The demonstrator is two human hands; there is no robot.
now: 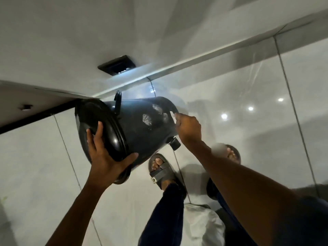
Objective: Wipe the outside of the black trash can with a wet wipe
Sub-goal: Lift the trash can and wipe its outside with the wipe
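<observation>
**Spotter:** Where's the can?

**Me:** Off the floor and tipped on its side. I've got the black trash can (pixel 142 128) held over the glossy floor tiles (pixel 230 82), lid end toward me, just above my sandal (pixel 162 172).

**Spotter:** Grips?

**Me:** Left hand (pixel 104 157) is spread wide, fingers over the lid (pixel 99 128), thumb hooked under its rim. Right hand (pixel 189 129) is at the base end, fingers curled in against the edge. Whether there's a wipe pinched in there, I can't tell.

**Spotter:** How will it handle?

**Me:** Light, I'd guess: thin, stiff plastic, shiny, likely slick once wet. Those pale smudges (pixel 147 119) on the side want wiping. I'd keep hold at the lid rim; the smooth wall offers nothing to grab.
</observation>
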